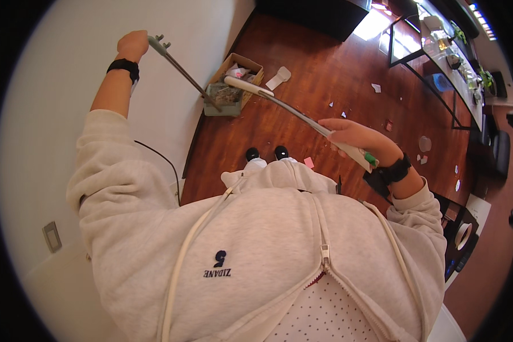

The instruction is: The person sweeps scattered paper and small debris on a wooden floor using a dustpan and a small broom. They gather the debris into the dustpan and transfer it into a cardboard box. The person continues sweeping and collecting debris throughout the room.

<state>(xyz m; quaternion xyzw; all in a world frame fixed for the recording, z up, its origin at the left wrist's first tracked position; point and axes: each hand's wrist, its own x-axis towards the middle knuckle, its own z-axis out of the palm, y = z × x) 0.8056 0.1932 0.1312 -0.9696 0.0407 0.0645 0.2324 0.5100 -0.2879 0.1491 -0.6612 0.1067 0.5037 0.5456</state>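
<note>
At the upper left, my left hand [133, 42] is closed around the grey-green, hooked top of a long-handled dustpan [184, 75]. Its metal shaft runs down to a pan [223, 96] holding grey dust and debris. That pan overlaps the near end of a cardboard box [256, 68] with crumpled rubbish inside; whether it rests on the box cannot be told. On the right, my right hand [359, 137] grips a long metal pole [297, 113] near its white, green-tipped end. The pole's far end is a white, rounded sleeve [248, 85] pointing toward the box. No bristles show.
Paper scraps [376, 88] and a pink slip [308, 163] lie on the reddish wooden floor [325, 55]. A white wall [166, 85] with a black cable [164, 158] runs along the left. A black-framed table [446, 64] with plants stands at the right.
</note>
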